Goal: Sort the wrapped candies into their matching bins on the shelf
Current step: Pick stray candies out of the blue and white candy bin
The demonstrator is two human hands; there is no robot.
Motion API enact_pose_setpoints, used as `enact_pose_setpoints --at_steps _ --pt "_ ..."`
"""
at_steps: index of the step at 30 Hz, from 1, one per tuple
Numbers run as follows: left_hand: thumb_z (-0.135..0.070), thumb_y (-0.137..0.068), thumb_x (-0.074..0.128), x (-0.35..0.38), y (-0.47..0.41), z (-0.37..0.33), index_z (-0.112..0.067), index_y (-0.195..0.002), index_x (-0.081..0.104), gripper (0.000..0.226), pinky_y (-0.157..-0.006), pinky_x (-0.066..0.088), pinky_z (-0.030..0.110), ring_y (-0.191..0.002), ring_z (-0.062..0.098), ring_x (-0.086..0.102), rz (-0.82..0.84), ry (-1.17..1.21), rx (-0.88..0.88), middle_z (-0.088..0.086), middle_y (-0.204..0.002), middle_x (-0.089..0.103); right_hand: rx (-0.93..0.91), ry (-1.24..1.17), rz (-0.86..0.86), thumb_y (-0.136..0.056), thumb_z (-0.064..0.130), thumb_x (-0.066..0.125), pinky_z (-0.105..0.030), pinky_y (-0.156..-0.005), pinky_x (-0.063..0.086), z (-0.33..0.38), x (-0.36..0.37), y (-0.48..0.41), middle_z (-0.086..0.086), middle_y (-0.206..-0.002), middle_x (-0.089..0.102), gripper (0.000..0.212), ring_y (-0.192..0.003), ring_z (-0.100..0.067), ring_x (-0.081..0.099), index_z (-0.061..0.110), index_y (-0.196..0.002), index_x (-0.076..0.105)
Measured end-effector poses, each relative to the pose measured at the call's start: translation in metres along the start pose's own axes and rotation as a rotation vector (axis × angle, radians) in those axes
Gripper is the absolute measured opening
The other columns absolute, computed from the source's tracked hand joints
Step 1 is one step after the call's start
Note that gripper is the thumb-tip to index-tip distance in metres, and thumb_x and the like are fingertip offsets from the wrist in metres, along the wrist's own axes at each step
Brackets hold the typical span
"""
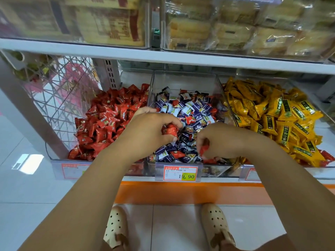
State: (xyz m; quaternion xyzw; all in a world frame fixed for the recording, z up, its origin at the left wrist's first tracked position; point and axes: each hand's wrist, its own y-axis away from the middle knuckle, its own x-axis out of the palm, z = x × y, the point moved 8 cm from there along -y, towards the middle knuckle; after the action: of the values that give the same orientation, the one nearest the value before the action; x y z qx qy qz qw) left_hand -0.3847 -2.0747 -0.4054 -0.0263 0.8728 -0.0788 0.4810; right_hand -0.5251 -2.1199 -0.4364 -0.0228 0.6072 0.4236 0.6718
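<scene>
Price tag (pixel 180 173) (reading 19.90), cream shoes (pixel 116 227) on tiled floor (pixel 27 196), packaged cakes (pixel 235 29) above.

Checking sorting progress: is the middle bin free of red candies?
No, several red candies lie among the purple-and-white candies in the middle bin.

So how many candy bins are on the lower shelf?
3: red bin left, purple-and-white bin middle, yellow bin right. More may lie past the right edge.
</scene>
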Motion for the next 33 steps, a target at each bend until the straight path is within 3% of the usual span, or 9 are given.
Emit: enact_pose_setpoints --at_steps 2,5,8,11,15,20,26,29,33 --pt "-0.035 -0.077 0.075 -0.004 0.000 -0.001 -0.043 -0.106 0.066 0.031 -0.106 0.025 0.030 -0.106 0.019 0.045 -0.029 0.021 0.023 -0.033 -0.055 0.041 -0.037 -0.217 -0.082 -0.084 0.014 0.071 -0.014 -0.055 0.048 0.004 -0.010 0.005 0.011 -0.079 0.066 0.014 -0.065 -0.005 0.066 0.026 -0.089 0.068" --pt "-0.030 -0.078 0.076 -0.012 0.002 -0.006 -0.037 -0.105 0.068 0.029 -0.087 0.031 0.022 -0.080 -0.001 0.042 -0.086 0.052 0.049 -0.025 -0.064 0.044 -0.100 -0.269 -0.157 -0.087 0.017 0.068 -0.017 -0.064 0.051 0.013 -0.012 -0.002 0.017 -0.085 0.062 0.018 -0.073 -0.006 0.064 0.031 -0.098 0.069" --pt "-0.028 -0.078 0.076 -0.017 0.005 -0.008 -0.037 -0.103 0.068 0.028 -0.068 0.027 0.004 -0.072 -0.006 0.042 -0.125 0.083 0.050 -0.023 -0.067 0.046 -0.141 -0.130 -0.073 -0.089 0.026 0.065 -0.016 -0.079 0.042 0.028 0.009 -0.021 0.013 -0.116 0.058 0.033 -0.099 -0.005 0.056 0.030 -0.122 0.063" --pt "-0.029 -0.079 0.075 -0.018 0.006 -0.004 -0.039 -0.105 0.067 0.029 -0.065 0.032 0.005 -0.079 0.000 0.050 -0.121 0.124 0.021 -0.016 -0.082 0.059 -0.134 -0.052 -0.046 -0.089 0.029 0.065 -0.021 -0.085 0.033 0.035 0.027 -0.033 -0.001 -0.134 0.051 0.038 -0.115 -0.017 0.051 0.025 -0.127 0.060" --pt "-0.019 -0.081 0.074 -0.030 0.010 0.000 -0.035 -0.105 0.068 0.030 -0.067 0.033 -0.002 -0.079 -0.014 0.053 -0.199 0.297 -0.027 -0.030 -0.082 0.058 -0.138 -0.140 -0.086 -0.089 0.026 0.067 -0.019 -0.073 0.036 0.034 0.020 -0.033 0.012 -0.103 0.055 0.024 -0.094 -0.008 0.049 0.024 -0.113 0.068" --pt "-0.027 -0.085 0.069 -0.050 0.018 0.029 -0.043 -0.106 0.066 0.027 -0.055 0.033 0.011 -0.058 0.004 0.042 -0.297 0.355 -0.110 -0.012 -0.065 0.051 -0.126 -0.347 -0.135 -0.092 0.026 0.062 -0.017 -0.059 0.045 0.024 -0.018 -0.013 0.018 -0.093 0.061 0.016 -0.076 -0.004 0.062 0.038 -0.101 0.067" --pt "-0.026 -0.086 0.068 -0.077 0.031 0.073 -0.043 -0.104 0.065 0.026 -0.045 0.031 0.012 -0.047 0.004 0.041 -0.477 0.331 -0.275 -0.011 -0.051 0.043 -0.224 -0.751 -0.415 -0.095 0.022 0.057 -0.017 -0.051 0.043 0.055 -0.058 -0.012 0.014 -0.077 0.057 0.020 -0.054 -0.002 0.051 0.036 -0.106 0.066" --pt "-0.020 -0.086 0.069 -0.094 0.040 0.094 -0.030 -0.109 0.067 0.026 -0.044 0.032 0.007 -0.044 -0.005 0.048 -0.593 0.340 -0.363 -0.019 -0.054 0.053 -0.291 -0.870 -0.528 -0.093 0.025 0.060 -0.015 -0.065 0.046 0.087 -0.065 -0.027 0.018 -0.098 0.064 0.023 -0.065 0.010 0.058 0.038 -0.111 0.067" --pt "-0.022 -0.086 0.069 -0.098 0.039 0.114 -0.034 -0.125 0.059 0.042 -0.057 0.036 -0.001 -0.082 -0.005 0.059 -0.552 0.298 -0.417 -0.011 -0.102 0.067 -0.301 -0.913 -0.396 -0.095 0.044 0.051 -0.030 -0.107 0.037 0.112 -0.049 -0.054 0.013 -0.137 0.052 0.042 -0.118 -0.003 0.054 0.040 -0.136 0.047"
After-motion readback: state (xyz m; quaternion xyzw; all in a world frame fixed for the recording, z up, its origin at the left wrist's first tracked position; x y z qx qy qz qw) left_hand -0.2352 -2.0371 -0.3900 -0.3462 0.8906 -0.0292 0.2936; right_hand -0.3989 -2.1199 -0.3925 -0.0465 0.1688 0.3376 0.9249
